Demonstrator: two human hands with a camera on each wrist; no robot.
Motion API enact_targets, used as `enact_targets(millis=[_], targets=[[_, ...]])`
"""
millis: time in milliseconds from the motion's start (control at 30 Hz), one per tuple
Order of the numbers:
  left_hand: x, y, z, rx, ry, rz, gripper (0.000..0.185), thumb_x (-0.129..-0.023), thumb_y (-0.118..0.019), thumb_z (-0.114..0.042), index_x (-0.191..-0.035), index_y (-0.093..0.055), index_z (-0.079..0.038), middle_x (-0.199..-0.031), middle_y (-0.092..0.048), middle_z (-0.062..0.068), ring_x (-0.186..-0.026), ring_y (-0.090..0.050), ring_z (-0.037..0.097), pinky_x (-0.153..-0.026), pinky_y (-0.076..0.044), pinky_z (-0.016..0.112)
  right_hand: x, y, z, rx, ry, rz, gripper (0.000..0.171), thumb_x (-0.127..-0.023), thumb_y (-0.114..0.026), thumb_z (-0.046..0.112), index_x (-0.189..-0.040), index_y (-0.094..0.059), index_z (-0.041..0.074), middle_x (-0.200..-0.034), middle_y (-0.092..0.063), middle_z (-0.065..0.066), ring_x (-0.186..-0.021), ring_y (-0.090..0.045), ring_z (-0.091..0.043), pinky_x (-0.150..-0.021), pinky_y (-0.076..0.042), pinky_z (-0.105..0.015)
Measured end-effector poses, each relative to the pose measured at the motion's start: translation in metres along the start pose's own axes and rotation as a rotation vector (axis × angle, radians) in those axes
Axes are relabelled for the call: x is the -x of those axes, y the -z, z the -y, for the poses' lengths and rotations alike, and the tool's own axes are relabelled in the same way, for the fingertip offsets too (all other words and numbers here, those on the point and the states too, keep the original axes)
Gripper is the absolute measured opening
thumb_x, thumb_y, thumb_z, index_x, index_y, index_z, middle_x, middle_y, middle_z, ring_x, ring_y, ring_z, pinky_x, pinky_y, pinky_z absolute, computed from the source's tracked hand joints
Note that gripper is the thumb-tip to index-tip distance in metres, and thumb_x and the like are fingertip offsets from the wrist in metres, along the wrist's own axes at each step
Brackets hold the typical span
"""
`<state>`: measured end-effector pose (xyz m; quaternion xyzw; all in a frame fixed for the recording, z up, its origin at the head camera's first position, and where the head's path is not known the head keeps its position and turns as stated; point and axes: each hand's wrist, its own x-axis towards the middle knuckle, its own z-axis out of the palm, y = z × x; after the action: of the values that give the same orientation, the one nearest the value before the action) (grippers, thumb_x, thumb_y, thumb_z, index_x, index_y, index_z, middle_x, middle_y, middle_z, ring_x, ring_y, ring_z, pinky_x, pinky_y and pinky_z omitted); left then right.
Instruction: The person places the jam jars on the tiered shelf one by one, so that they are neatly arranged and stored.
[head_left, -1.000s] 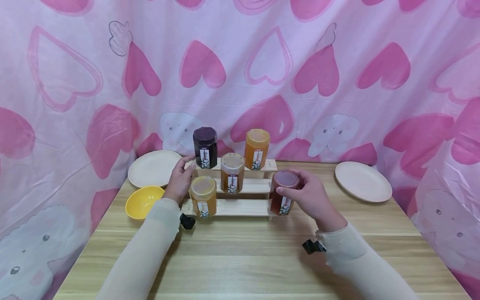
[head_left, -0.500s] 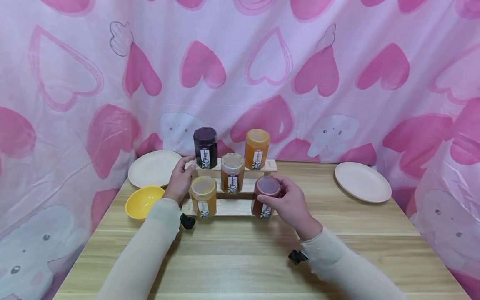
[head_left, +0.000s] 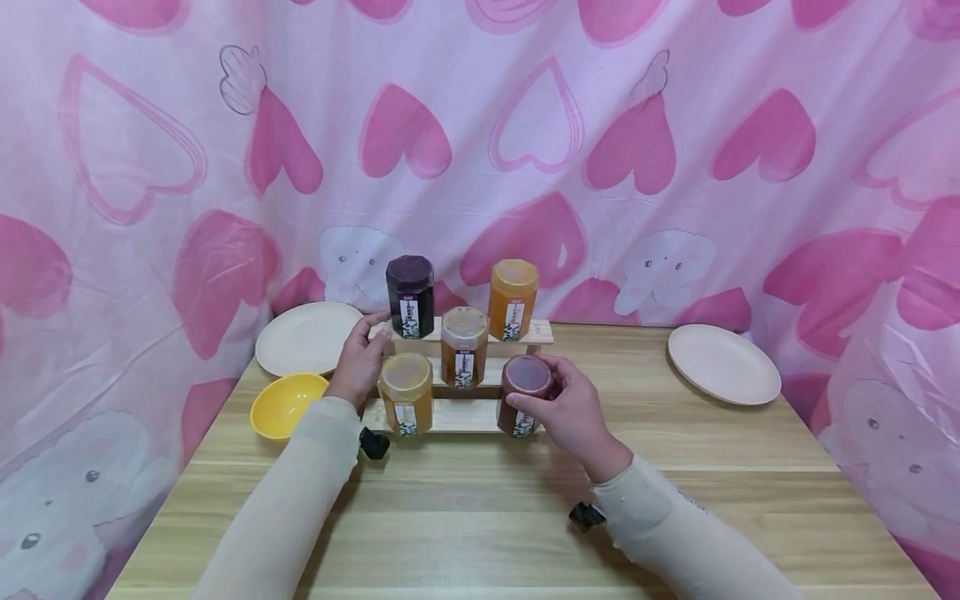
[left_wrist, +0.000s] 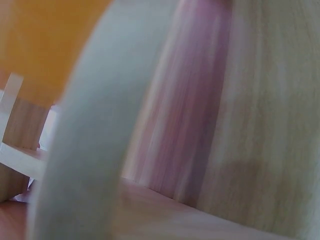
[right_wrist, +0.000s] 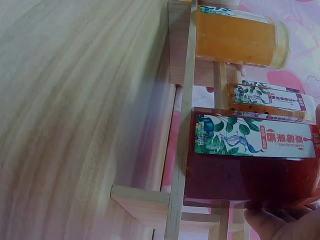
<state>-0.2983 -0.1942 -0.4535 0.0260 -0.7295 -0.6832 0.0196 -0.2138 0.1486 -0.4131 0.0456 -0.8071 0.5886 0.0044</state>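
Tabletop (left_wrist: 270,125) blurred beyond left sleeve (left_wrist: 85,150)

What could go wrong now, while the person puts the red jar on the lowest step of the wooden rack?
The right hand holds the red jar near its lid, at the front of the wooden rack's lowest step; set down partly over the edge, it might tip forward. The brown jar stands close behind and could be knocked.

Bright, even light; left wrist view blurred, out of focus.

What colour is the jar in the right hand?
Dark red, with a white and green label; the jar shows best in the right wrist view.
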Motion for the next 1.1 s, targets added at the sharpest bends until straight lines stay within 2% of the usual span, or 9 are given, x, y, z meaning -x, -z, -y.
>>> enact_targets(millis=[100,300,467,600,800,900,967,1100], targets=[[0.0006,0.0012,-0.0018,0.016,0.006,0.008,0.048,-0.115,-0.043,-0.031,-0.162,-0.038,-0.023,-0.148,-0.049,0.017,-0.130,-0.054,0.043,-0.086,-0.053,0.021,0.0002,-0.0009,-0.0005,0.004,0.009,0.001,0.077,-0.080,-0.095,0.026,-0.145,-0.055,0.013,-0.139,-0.062,-0.009,-0.128,-0.062,-0.029,-0.106,-0.054,-0.048],[0.0018,0.0010,-0.0016,-0.006,-0.011,0.002,0.047,-0.115,-0.044,-0.034,-0.161,-0.040,-0.024,-0.142,-0.052,0.022,-0.118,-0.059,0.036,-0.083,-0.054,0.022,-0.0003,-0.0021,-0.0001,0.056,0.057,0.009,0.076,-0.080,-0.095,0.027,-0.143,-0.056,0.012,-0.136,-0.064,-0.009,-0.125,-0.063,-0.029,-0.104,-0.056,-0.048],[0.0009,0.0008,0.0011,-0.028,-0.048,-0.006,0.047,-0.114,-0.044,-0.038,-0.159,-0.041,-0.025,-0.140,-0.053,0.018,-0.114,-0.060,0.031,-0.086,-0.054,0.023,0.0004,-0.0031,0.0040,0.096,0.052,0.002,0.075,-0.079,-0.096,0.028,-0.141,-0.057,0.012,-0.135,-0.064,-0.009,-0.124,-0.064,-0.028,-0.103,-0.057,-0.048],[0.0001,0.0011,0.0029,-0.025,-0.053,-0.007,0.048,-0.114,-0.045,-0.037,-0.160,-0.042,-0.024,-0.140,-0.052,0.015,-0.113,-0.059,0.028,-0.086,-0.054,0.023,0.0014,-0.0039,0.0070,0.111,0.037,0.003,0.073,-0.080,-0.095,0.027,-0.140,-0.057,0.012,-0.135,-0.064,-0.009,-0.124,-0.064,-0.028,-0.103,-0.057,-0.048],[0.0005,-0.0011,0.0026,0.010,-0.062,-0.012,0.046,-0.114,-0.047,-0.034,-0.158,-0.044,-0.022,-0.122,-0.057,0.013,-0.095,-0.059,0.018,-0.079,-0.054,0.023,0.0019,-0.0032,0.0080,0.120,0.045,-0.005,0.070,-0.080,-0.096,0.027,-0.137,-0.058,0.013,-0.132,-0.065,-0.008,-0.121,-0.065,-0.027,-0.101,-0.058,-0.047],[0.0008,-0.0008,0.0029,0.017,-0.077,-0.020,0.045,-0.114,-0.048,-0.031,-0.157,-0.045,-0.020,-0.115,-0.058,0.010,-0.091,-0.059,0.017,-0.077,-0.054,0.023,0.0013,-0.0039,0.0073,0.117,0.060,-0.006,0.067,-0.079,-0.096,0.027,-0.134,-0.060,0.012,-0.128,-0.067,-0.009,-0.119,-0.066,-0.027,-0.099,-0.059,-0.046],[0.0004,-0.0003,0.0037,0.011,-0.084,-0.026,0.044,-0.114,-0.047,-0.030,-0.157,-0.045,-0.018,-0.115,-0.057,0.008,-0.092,-0.059,0.018,-0.077,-0.054,0.023,0.0011,-0.0040,0.0068,0.116,0.063,-0.002,0.066,-0.079,-0.096,0.027,-0.133,-0.061,0.012,-0.127,-0.067,-0.009,-0.118,-0.066,-0.027,-0.098,-0.059,-0.045],[-0.0010,-0.0006,0.0057,-0.012,-0.091,-0.023,0.045,-0.114,-0.046,-0.029,-0.157,-0.044,-0.016,-0.127,-0.055,0.010,-0.096,-0.058,0.018,-0.078,-0.053,0.022,0.0021,-0.0032,0.0063,0.118,0.042,0.000,0.065,-0.079,-0.096,0.027,-0.133,-0.061,0.014,-0.128,-0.067,-0.007,-0.118,-0.066,-0.026,-0.098,-0.059,-0.045]])
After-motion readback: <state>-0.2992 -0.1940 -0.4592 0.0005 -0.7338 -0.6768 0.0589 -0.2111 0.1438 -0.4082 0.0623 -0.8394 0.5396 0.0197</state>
